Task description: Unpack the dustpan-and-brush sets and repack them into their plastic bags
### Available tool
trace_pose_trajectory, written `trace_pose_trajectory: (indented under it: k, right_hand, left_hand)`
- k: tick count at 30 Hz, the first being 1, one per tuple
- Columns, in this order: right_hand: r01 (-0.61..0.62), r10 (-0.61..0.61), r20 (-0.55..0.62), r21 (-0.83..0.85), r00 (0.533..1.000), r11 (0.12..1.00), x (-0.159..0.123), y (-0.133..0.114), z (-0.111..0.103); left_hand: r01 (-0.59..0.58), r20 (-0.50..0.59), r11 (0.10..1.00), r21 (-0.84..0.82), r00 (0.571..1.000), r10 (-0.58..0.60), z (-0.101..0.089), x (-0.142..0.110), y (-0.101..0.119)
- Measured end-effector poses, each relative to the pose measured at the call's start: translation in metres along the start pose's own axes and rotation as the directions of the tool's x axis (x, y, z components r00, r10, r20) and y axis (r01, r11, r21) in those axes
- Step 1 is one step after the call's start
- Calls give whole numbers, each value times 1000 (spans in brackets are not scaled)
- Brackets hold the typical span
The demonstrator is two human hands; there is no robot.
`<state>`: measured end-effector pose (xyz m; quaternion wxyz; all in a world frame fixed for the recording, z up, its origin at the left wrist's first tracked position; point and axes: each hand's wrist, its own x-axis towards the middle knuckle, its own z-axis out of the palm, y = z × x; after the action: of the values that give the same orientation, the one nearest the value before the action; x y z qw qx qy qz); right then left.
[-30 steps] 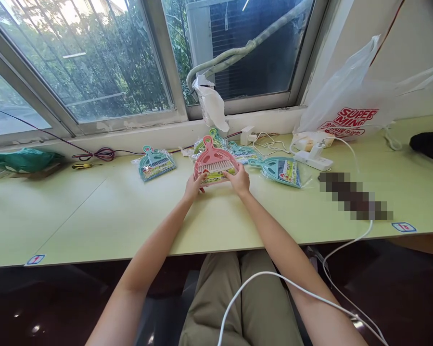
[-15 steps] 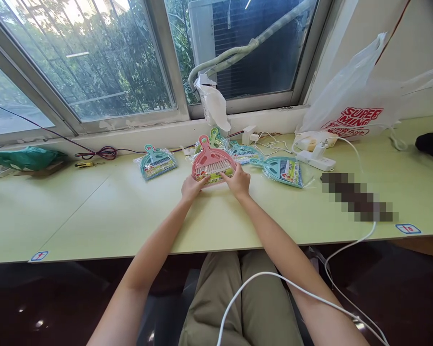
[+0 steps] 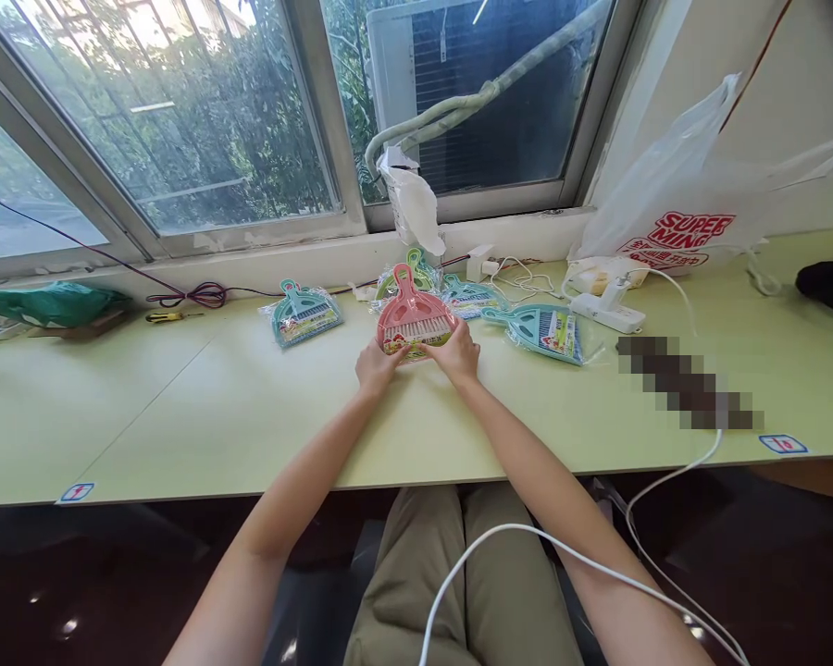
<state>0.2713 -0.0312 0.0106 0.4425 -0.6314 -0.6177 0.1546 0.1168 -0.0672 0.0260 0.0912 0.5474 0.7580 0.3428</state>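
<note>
Both my hands hold a pink dustpan and brush set (image 3: 411,310) by its wide lower edge, handle pointing away from me. My left hand (image 3: 379,364) grips the lower left corner, my right hand (image 3: 459,351) the lower right, thumbs on the front over the printed label. Behind it, partly hidden, is a green dustpan set (image 3: 423,266), with a blue-green wrapped set (image 3: 473,294) beside that. One teal wrapped dustpan set (image 3: 306,316) lies to the left, another teal set (image 3: 542,330) to the right.
A white power strip (image 3: 607,311) with cables and a plastic bag (image 3: 673,213) stand at the right. A blurred-out item (image 3: 687,384) lies in front of them. At the left are a screwdriver (image 3: 170,317), a coiled cable (image 3: 205,296) and a green bag (image 3: 55,303). A white cable (image 3: 514,527) crosses my lap.
The pink dustpan set has shifted slightly right and tilted a little in my hands. My left hand has moved slightly right with it; the other sets stay put.
</note>
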Motion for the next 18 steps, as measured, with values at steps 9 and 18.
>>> trace_pose_trajectory:
  k: [9, 18]
  right_hand:
    - [99, -103, -150, -37, 983, 994, -5, 1, 6]
    - [214, -231, -225, -98, 947, 972, -10, -6, 2]
  left_hand:
    - [33, -7, 999, -14, 999, -33, 3, 1, 0]
    - [101, 28, 987, -129, 995, -98, -2, -4, 8]
